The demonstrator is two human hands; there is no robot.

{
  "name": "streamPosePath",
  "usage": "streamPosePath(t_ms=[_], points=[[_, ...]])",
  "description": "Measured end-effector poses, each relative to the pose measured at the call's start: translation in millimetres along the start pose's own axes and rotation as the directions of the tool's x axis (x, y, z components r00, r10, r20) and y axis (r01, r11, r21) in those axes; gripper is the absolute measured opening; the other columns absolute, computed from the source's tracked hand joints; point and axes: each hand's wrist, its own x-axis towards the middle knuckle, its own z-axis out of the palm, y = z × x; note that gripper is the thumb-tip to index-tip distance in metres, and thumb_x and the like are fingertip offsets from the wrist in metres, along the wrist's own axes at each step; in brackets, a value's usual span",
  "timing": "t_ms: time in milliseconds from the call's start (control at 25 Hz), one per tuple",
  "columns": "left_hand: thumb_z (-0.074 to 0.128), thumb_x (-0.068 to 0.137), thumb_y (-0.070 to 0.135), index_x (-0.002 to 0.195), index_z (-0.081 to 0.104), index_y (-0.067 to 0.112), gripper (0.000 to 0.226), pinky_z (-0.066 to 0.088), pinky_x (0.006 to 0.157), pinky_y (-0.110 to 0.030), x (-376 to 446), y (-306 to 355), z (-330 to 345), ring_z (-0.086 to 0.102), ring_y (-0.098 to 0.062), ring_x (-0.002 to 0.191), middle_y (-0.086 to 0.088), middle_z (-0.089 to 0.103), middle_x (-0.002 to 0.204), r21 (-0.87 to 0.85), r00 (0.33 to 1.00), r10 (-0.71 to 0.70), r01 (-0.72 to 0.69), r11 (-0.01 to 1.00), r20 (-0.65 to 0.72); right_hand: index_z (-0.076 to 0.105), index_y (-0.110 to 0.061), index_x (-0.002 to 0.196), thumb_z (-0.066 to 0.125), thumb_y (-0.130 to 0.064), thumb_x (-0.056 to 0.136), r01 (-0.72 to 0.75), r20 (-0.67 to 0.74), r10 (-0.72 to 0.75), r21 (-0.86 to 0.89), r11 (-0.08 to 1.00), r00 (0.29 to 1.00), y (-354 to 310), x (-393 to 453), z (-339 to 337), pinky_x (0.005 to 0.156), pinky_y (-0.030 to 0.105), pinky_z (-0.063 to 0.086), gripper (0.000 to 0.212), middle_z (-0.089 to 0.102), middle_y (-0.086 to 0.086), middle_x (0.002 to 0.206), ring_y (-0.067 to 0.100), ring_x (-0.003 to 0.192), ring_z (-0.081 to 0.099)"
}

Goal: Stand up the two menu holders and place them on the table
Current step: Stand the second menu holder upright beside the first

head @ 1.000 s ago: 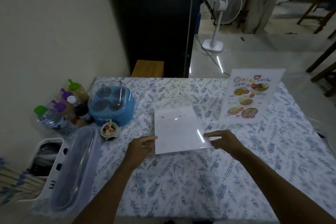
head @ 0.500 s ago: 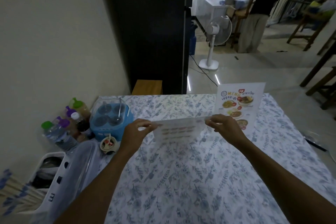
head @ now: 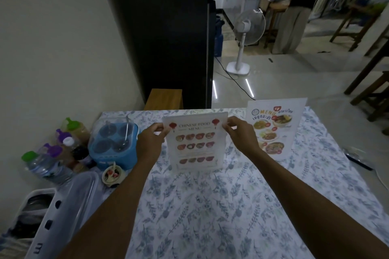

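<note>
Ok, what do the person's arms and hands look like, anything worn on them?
Both forearms are bare up to the frame edge, no sleeves in view. The left hand and right hand show no gloves, watch or bands; any rings are too small to tell.

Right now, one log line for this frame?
left hand: grip on Chinese food menu holder, top corner | right hand: same | holder: upright on table | Thai menu holder: standing

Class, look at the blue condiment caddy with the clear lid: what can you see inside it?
Through the clear lid of the blue condiment caddy, four round dark cups and thin spoon handles show. What the cups hold cannot be seen.
</note>
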Motion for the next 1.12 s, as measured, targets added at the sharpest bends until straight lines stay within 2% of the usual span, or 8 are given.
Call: streamPosePath(t_ms=[120, 360, 520, 640, 760, 840, 960, 1120], points=[[0.072, 0.085, 0.044, 0.092, 0.071, 0.032, 0.014, 0.061, 0.073, -0.048, 17, -6, 9, 0.073, -0.012, 0.071, 0.015, 0.074, 0.089, 0.031, 1.000, -0.022, 0.023, 0.999, -0.015, 0.067, -0.020, 0.108, 0.057, -0.033, 0.097, -0.033, 0.001, 0.033, -0.026, 0.999, 0.999, 4, 17, 10, 0.079, 0.043, 0.059, 0.019, 0.072, -0.002, 0.109, 0.018, 0.094, 0.068], [0.068, 0.088, 0.042, 0.101, 0.070, 0.027, 0.019, 0.060, 0.075, -0.047, 20, -7, 24, 0.074, -0.017, 0.073, 0.006, 0.076, 0.101, 0.065, 0.998, -0.046, 0.048, 0.997, -0.045, 0.066, -0.018, 0.106, 0.052, -0.032, 0.099, -0.090, -0.032, 0.090, 0.003, 0.996, 0.995, 12, 21, 32, 0.081, 0.041, 0.059, 0.021, 0.070, 0.000, 0.109, 0.017, 0.091, 0.068], [0.064, 0.089, 0.044, 0.116, 0.066, 0.022, 0.035, 0.058, 0.083, -0.043, 5, -6, 32, 0.071, -0.022, 0.097, 0.002, 0.073, 0.114, 0.178, 0.993, -0.097, 0.107, 0.978, -0.063, 0.066, -0.016, 0.105, 0.053, -0.027, 0.099, -0.089, -0.030, 0.088, -0.014, 0.996, 0.996, 10, 19, 33, 0.079, 0.038, 0.060, 0.019, 0.071, 0.004, 0.107, 0.019, 0.089, 0.068], [0.064, 0.090, 0.043, 0.126, 0.055, 0.017, 0.045, 0.054, 0.088, -0.042, -17, -1, 38, 0.067, -0.027, 0.107, -0.003, 0.067, 0.125, 0.216, 0.976, -0.170, 0.196, 0.957, -0.133, 0.067, -0.011, 0.111, 0.057, -0.024, 0.098, -0.117, -0.022, 0.117, 0.037, 0.992, 0.993, 9, 9, 25, 0.075, 0.039, 0.063, 0.021, 0.072, 0.006, 0.111, 0.019, 0.090, 0.071], [0.057, 0.094, 0.048, 0.111, 0.051, 0.019, 0.034, 0.054, 0.079, -0.039, -46, -6, 48, 0.070, -0.029, 0.095, -0.005, 0.070, 0.113, 0.268, 0.956, -0.206, 0.258, 0.928, -0.209, 0.067, -0.013, 0.110, 0.062, -0.026, 0.096, -0.158, -0.048, 0.159, 0.032, 0.987, 0.986, 24, -12, 5, 0.074, 0.043, 0.063, 0.021, 0.072, 0.003, 0.106, 0.016, 0.089, 0.071], [0.053, 0.095, 0.051, 0.097, 0.054, 0.022, 0.029, 0.055, 0.072, -0.036, -61, -12, 64, 0.069, -0.026, 0.080, -0.003, 0.072, 0.098, 0.328, 0.969, -0.200, 0.238, 0.914, -0.145, 0.069, -0.014, 0.099, 0.063, -0.024, 0.094, -0.193, -0.044, 0.194, 0.008, 0.981, 0.980, 44, -27, -14, 0.075, 0.044, 0.063, 0.013, 0.071, -0.002, 0.095, 0.015, 0.085, 0.070], [0.047, 0.096, 0.055, 0.086, 0.064, 0.022, 0.038, 0.056, 0.070, -0.035, -77, -1, 106, 0.066, -0.024, 0.073, -0.002, 0.073, 0.084, 0.366, 0.975, -0.215, 0.220, 0.904, -0.055, 0.072, -0.013, 0.092, 0.065, -0.021, 0.093, -0.279, -0.077, 0.275, -0.037, 0.960, 0.958, 79, -44, -50, 0.078, 0.047, 0.061, 0.011, 0.073, 0.001, 0.089, 0.018, 0.083, 0.071], [0.044, 0.095, 0.058, 0.077, 0.069, 0.017, 0.051, 0.058, 0.065, -0.037, -98, 29, 181, 0.067, -0.018, 0.065, 0.001, 0.074, 0.076, 0.393, 0.969, -0.151, 0.064, 0.917, 0.196, 0.073, -0.013, 0.094, 0.065, -0.022, 0.092, -0.372, -0.109, 0.366, -0.040, 0.927, 0.924, 132, -61, -92, 0.077, 0.046, 0.062, 0.011, 0.075, 0.003, 0.091, 0.019, 0.083, 0.071]])
